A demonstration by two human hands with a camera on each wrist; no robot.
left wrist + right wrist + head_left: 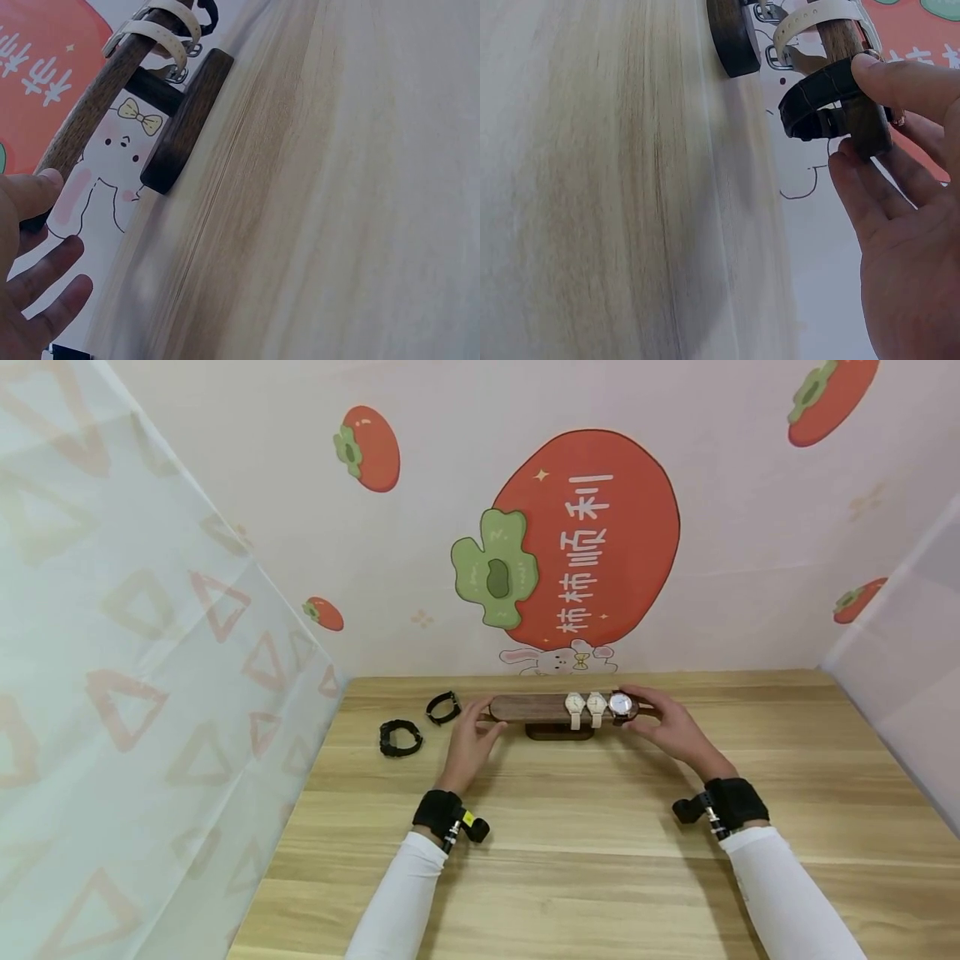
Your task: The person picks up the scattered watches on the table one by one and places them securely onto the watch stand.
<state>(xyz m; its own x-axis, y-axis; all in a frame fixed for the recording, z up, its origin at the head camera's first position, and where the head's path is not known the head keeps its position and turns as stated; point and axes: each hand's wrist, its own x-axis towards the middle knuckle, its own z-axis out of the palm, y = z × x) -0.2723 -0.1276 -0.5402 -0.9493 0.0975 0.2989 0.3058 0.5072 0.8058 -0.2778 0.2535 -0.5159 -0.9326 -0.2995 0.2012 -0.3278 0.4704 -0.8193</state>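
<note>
A dark wooden watch stand (536,708) stands at the back middle of the table, a bar on a small base (184,120). On the bar sit two cream-strap watches (586,705) and, at its right end, a dark-strap watch (621,704). My left hand (483,722) is at the bar's left end, thumb (37,187) resting on the wood and fingers straight below. My right hand (639,712) holds the dark-strap watch: the thumb (900,79) presses on its strap (817,105) and the fingers reach under the bar (859,112).
Two black watches (443,707) (400,737) lie on the table left of the stand. Cloth walls close in the table (525,843) at the back and on both sides. Bare wood stretches from the stand to the front edge.
</note>
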